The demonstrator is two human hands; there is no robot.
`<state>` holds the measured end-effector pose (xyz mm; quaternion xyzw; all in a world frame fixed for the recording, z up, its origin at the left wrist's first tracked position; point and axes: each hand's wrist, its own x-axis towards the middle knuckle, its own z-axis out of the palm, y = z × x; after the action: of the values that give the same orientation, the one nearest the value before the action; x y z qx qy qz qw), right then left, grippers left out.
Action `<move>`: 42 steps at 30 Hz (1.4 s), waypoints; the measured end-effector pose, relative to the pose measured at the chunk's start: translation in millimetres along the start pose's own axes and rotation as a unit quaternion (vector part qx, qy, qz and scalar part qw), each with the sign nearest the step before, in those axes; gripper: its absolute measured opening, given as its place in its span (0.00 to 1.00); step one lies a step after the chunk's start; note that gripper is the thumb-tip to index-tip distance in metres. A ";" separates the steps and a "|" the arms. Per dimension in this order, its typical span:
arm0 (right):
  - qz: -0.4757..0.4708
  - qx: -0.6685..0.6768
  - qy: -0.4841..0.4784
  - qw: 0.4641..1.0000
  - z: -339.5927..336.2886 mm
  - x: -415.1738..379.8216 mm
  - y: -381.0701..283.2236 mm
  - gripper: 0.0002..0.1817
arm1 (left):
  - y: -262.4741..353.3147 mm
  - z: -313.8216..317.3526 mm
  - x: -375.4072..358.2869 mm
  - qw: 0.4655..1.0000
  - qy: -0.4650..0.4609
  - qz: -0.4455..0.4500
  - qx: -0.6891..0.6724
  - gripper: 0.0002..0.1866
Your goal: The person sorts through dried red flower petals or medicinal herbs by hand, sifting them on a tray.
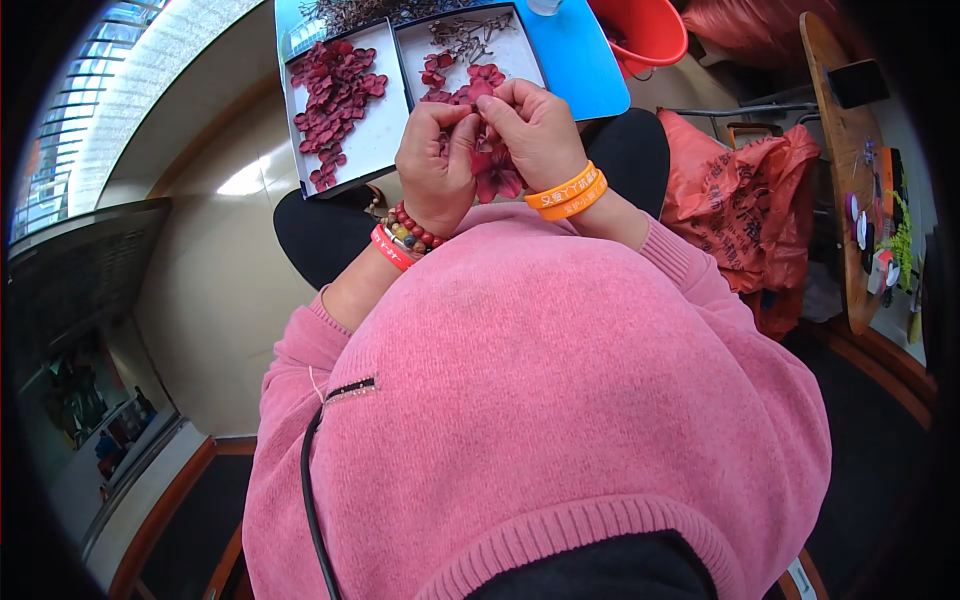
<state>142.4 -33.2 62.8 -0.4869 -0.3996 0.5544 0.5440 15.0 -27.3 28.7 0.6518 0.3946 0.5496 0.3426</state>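
Note:
My left hand [438, 168] and my right hand [541, 137] meet over the near edge of a shallow box, thumbs and forefingers pinched together. Between them they hold a dark red flower [498, 180], whose petals hang below the fingers; the small part at the fingertips is mostly hidden. In the box's left section [385, 62] lies a long heap of loose dark red petals [338, 100]. More red petals [486, 76] lie in the right section, just beyond my fingers, along with thin brown stems [470, 38].
Beneath the box is a blue tabletop [585, 70], with a bundle of dry brown stems [385, 10] at its far side. A red bucket [655, 40] stands at the right. Red plastic bags [740, 200] hang near a wooden board [840, 150].

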 end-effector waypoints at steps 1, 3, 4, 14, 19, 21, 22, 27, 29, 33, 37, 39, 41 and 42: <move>0.002 -0.007 0.004 1.000 -0.5 0.7 0.0 0.08 | 2.0 0.0 0.6 0.999 -0.003 0.037 0.021 0.05; 0.005 -0.022 0.011 1.000 -3.4 3.0 0.0 0.08 | 8.5 1.0 2.7 0.992 -0.009 0.111 0.061 0.06; -0.004 -0.031 0.014 0.999 -4.3 3.8 1.4 0.08 | 10.3 1.3 3.3 0.991 -0.017 0.114 0.065 0.07; 0.007 -0.030 -0.009 0.999 -9.6 5.4 -2.7 0.08 | 6.6 -6.0 6.2 0.952 -0.084 0.237 0.174 0.10; -0.027 -0.086 0.001 0.996 -8.1 3.4 -7.2 0.08 | 2.9 -13.8 1.6 0.993 -0.035 0.058 0.096 0.03; -0.033 -0.110 0.008 0.993 -9.4 4.2 -4.4 0.08 | 4.1 -15.6 3.5 0.998 0.013 -0.043 0.045 0.02; -0.033 -0.109 0.005 0.993 -9.2 5.0 -2.2 0.08 | 4.1 -15.2 6.9 0.998 0.024 -0.049 -0.009 0.02; -0.037 -0.114 -0.007 0.993 -5.2 3.8 3.1 0.08 | 6.4 -14.0 17.7 0.980 -0.053 -0.140 -0.131 0.10; -0.041 -0.115 -0.007 0.992 -5.7 3.9 4.6 0.08 | 5.9 -17.6 19.5 0.948 -0.070 -0.228 -0.212 0.12; -0.092 -0.175 -0.009 0.980 -6.6 3.5 4.8 0.08 | 1.0 -14.0 19.5 0.974 0.011 -0.142 -0.176 0.05; -0.079 -0.186 -0.009 0.979 -6.2 3.0 3.1 0.08 | 4.2 -20.2 22.3 0.992 -0.073 -0.090 -0.049 0.03; -0.080 -0.204 0.000 0.976 -5.1 3.2 2.6 0.08 | 6.5 -19.9 22.5 0.993 -0.105 -0.051 0.004 0.04; -0.087 -0.198 -0.003 0.976 -6.4 3.5 5.7 0.08 | 8.7 -16.8 21.5 0.994 -0.100 -0.030 0.016 0.04; -0.091 -0.195 -0.005 0.976 -6.4 4.2 6.5 0.08 | 8.4 -16.3 22.2 0.995 -0.097 -0.016 0.027 0.04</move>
<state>147.6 -30.2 54.7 -0.5422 -0.5458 0.4161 0.4847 2.0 -11.2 48.6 0.7047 0.3843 0.4673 0.3705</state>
